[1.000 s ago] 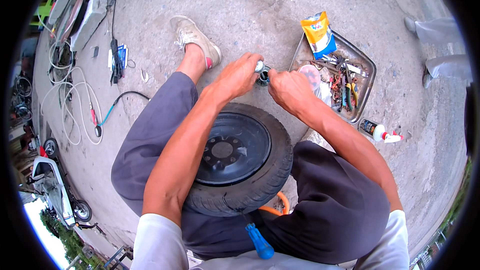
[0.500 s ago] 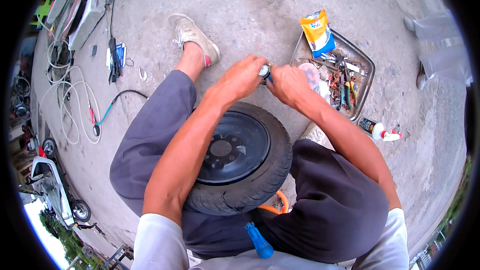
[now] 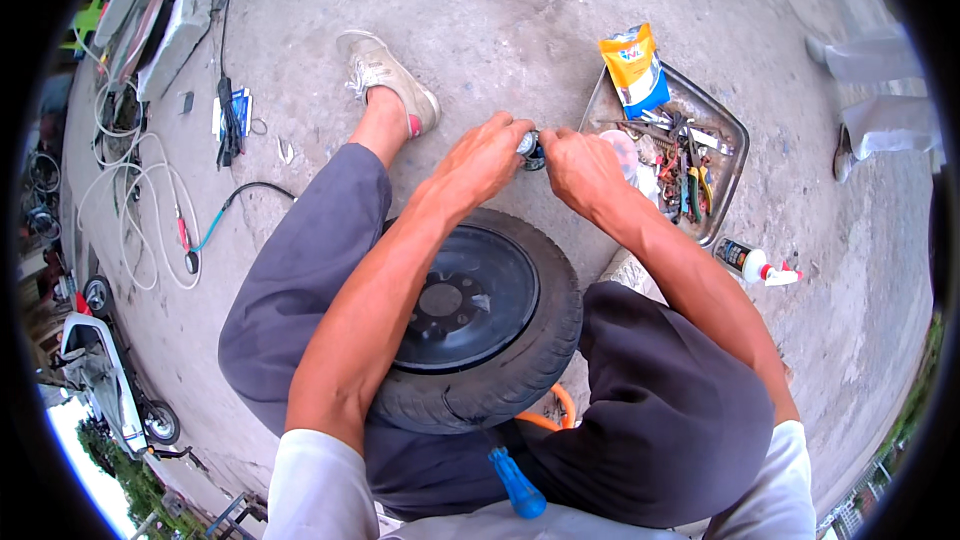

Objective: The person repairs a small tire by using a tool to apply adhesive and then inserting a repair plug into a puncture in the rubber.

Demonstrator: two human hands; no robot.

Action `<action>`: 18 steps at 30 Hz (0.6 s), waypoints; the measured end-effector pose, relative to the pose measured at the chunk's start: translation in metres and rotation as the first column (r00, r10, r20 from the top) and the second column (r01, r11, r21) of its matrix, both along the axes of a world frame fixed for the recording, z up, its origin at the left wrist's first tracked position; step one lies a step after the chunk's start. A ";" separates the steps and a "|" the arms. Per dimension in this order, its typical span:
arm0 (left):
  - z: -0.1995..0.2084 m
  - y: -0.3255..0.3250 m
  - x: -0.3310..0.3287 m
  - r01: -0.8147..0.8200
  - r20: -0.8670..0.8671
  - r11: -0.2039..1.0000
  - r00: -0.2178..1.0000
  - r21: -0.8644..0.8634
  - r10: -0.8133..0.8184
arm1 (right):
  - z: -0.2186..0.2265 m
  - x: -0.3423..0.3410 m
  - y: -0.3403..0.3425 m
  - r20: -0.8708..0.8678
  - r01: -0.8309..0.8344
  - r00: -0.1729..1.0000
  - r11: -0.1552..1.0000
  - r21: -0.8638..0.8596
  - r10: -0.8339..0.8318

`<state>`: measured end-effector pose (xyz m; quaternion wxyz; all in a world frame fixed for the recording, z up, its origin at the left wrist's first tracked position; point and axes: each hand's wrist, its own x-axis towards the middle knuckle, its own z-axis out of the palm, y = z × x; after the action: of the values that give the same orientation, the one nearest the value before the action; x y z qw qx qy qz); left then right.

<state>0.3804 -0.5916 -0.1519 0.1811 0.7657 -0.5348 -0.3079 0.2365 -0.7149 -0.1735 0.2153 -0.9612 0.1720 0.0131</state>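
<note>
Both hands meet beyond the far edge of a tyre point(image 3: 560, 270) mounted on a black wheel rim point(image 3: 490, 320), which rests between my legs. Between them is a small round piece point(image 3: 528, 144), silver on one face and dark on its side; its exact kind is too small to make out. My left hand point(image 3: 485, 160) closes round its left side with curled fingers. My right hand point(image 3: 583, 168) grips it from the right, fingertips partly hidden. A blue-handled tool point(image 3: 518, 485) sticks out toward me at the tyre's near edge.
To the right, a metal tray point(image 3: 742, 145) holds pliers, loose tools and a yellow-and-blue pouch point(image 3: 636, 70). Beside it lies a spray bottle point(image 3: 748, 260). Pale hoses point(image 3: 150, 230) coil at left, near a scooter point(image 3: 115, 380). Another person's legs point(image 3: 880, 90) stand far right.
The small round piece has turned slightly between my hands, and more of its dark side shows. My right hand has shifted a little. The other person's trouser legs have moved slightly.
</note>
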 end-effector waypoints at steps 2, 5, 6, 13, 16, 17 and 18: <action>0.000 0.000 0.000 0.010 -0.004 1.000 1.000 0.003 -0.010 | 0.003 0.001 -0.001 0.001 -0.064 0.998 0.997 -0.045 0.064; 0.001 0.000 0.000 -0.005 -0.010 1.000 1.000 0.022 0.005 | 0.010 0.005 -0.003 -0.066 -0.002 0.998 1.000 -0.013 0.001; 0.002 -0.002 -0.002 0.001 -0.011 1.000 1.000 0.003 -0.001 | 0.011 0.005 0.002 -0.105 -0.014 0.994 0.999 -0.043 0.009; -0.003 -0.001 -0.002 0.005 -0.005 0.999 1.000 -0.045 -0.005 | 0.003 0.000 0.003 -0.099 0.013 0.995 0.999 -0.050 -0.017; -0.007 0.002 -0.003 0.007 0.027 0.999 1.000 -0.032 -0.007 | 0.002 0.001 -0.005 -0.080 0.077 0.995 0.988 0.132 -0.067; -0.005 0.002 -0.002 0.009 0.031 0.999 0.999 -0.035 -0.007 | 0.004 0.003 -0.009 -0.036 0.142 0.990 0.963 0.227 -0.138; -0.003 0.003 -0.001 0.008 0.034 1.000 0.999 -0.024 -0.007 | 0.007 -0.001 -0.011 -0.008 0.147 0.989 0.963 0.228 -0.150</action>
<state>0.3789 -0.5884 -0.1552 0.1801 0.7666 -0.5442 -0.2893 0.2359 -0.7256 -0.1663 0.3251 -0.9147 0.2399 0.0118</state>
